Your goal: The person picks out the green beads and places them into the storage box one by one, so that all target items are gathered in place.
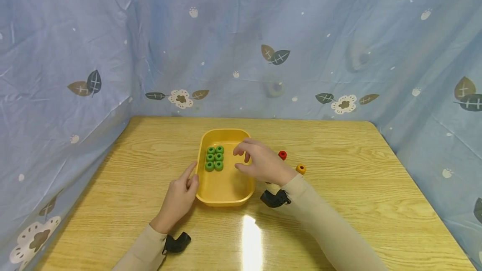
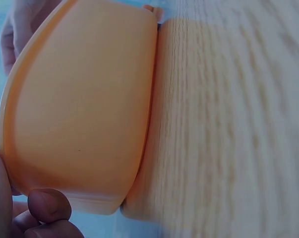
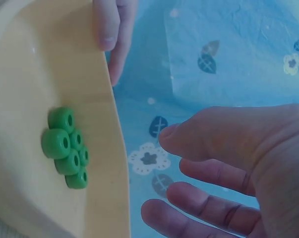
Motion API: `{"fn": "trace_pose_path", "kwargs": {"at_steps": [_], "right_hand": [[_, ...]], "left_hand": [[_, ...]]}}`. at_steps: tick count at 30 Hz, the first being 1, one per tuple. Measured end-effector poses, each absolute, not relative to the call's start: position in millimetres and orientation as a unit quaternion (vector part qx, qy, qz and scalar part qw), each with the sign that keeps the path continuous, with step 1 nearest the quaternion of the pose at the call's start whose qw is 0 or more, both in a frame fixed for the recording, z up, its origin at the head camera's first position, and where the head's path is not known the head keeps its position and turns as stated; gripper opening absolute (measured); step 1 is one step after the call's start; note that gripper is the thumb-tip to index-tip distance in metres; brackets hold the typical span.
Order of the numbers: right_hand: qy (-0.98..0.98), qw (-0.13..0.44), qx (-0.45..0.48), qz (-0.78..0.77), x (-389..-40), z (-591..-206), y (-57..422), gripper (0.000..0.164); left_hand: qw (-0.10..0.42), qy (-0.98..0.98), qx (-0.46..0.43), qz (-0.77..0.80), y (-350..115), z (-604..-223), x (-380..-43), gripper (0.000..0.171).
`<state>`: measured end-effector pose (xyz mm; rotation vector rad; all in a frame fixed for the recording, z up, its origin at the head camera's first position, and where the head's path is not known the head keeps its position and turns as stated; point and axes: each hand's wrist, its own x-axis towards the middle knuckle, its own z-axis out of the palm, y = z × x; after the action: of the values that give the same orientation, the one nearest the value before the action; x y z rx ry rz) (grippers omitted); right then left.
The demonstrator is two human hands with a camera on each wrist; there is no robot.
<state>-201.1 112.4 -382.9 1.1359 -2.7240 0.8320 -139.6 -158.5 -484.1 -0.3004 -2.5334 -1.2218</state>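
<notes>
A yellow tray (image 1: 226, 185) holds several green beads (image 1: 219, 157), barrel-shaped with a hole through each, grouped in two columns at its left side. My left hand (image 1: 180, 195) rests at the tray's left rim, index finger extended along it; in the left wrist view a fingertip (image 2: 50, 204) is right at the tray's outer wall. Over the tray's right part is my right hand (image 1: 260, 160), thumb and fingers apart with nothing between them. The right wrist view shows that same gap, with the green beads (image 3: 67, 148) beyond.
To the right of the tray a red bead (image 1: 282, 154) and an orange bead (image 1: 301, 169) lie on the wooden table (image 1: 346, 187). The right hand and wrist hide part of the tabletop there. A blue patterned cloth (image 1: 233, 53) hangs behind and at both sides.
</notes>
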Motion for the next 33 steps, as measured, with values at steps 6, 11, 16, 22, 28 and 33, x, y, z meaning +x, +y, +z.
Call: {"fn": "trace_pose_path", "kwargs": {"at_steps": [6, 11, 16, 22, 28, 33], "right_hand": [[-0.885, 0.067, 0.371, 0.272, -195.9, -386.4, 124.0, 0.023], [-0.882, 0.085, 0.372, 0.275, -193.1, -388.4, 132.8, 0.023], [-0.883, 0.095, 0.366, 0.280, -190.5, -388.3, 144.2, 0.023], [-0.890, 0.084, 0.347, 0.285, -189.2, -392.5, 157.7, 0.025], [-0.895, 0.105, 0.330, 0.281, -192.3, -398.4, 169.8, 0.029], [-0.899, 0.098, 0.314, 0.288, -194.8, -399.9, 180.1, 0.029]], "left_hand": [[0.158, -0.885, -0.108, -0.425, -159.3, -485.1, -140.6, 0.046], [0.162, -0.885, -0.111, -0.423, -160.5, -485.6, -142.1, 0.046], [0.166, -0.885, -0.115, -0.420, -161.0, -485.5, -143.1, 0.045], [0.167, -0.884, -0.121, -0.419, -161.6, -486.7, -144.5, 0.045], [0.171, -0.882, -0.122, -0.421, -162.1, -486.6, -145.3, 0.045], [0.175, -0.883, -0.124, -0.418, -162.4, -487.4, -146.2, 0.045]]}}
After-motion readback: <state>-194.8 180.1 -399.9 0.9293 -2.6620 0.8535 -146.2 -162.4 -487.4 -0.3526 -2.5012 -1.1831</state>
